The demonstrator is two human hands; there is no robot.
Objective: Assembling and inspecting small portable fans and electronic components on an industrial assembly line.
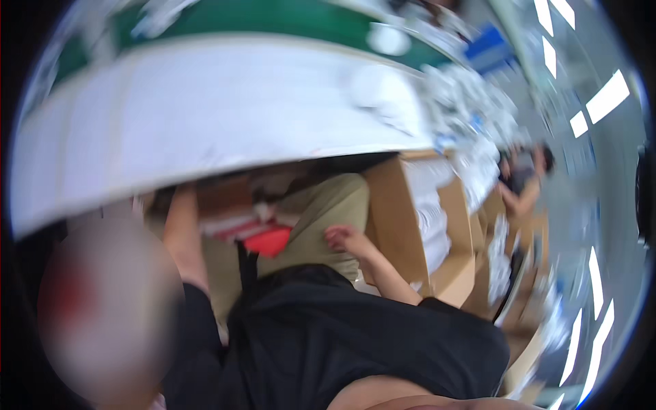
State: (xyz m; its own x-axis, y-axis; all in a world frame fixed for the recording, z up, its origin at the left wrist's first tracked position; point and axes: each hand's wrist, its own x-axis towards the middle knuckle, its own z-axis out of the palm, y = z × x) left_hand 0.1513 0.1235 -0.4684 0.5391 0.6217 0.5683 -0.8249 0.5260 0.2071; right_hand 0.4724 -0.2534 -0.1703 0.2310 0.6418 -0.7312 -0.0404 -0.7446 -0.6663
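Note:
The view is blurred and points down at my own body: a black shirt point(342, 342) and khaki trousers point(335, 205). My right hand point(345, 239) rests on my right thigh with its fingers loosely spread, and nothing shows in it. My left forearm point(183, 239) reaches up under the edge of a white table point(205, 116). The left hand itself is hidden there. A red flat thing point(268, 240) lies between my legs, below the table edge.
An open cardboard box point(400, 219) holding white items stands just right of my right hand, with more boxes point(488, 225) behind it. A green belt point(273, 17) runs along the table's far side. Another person point(523, 181) sits at the right.

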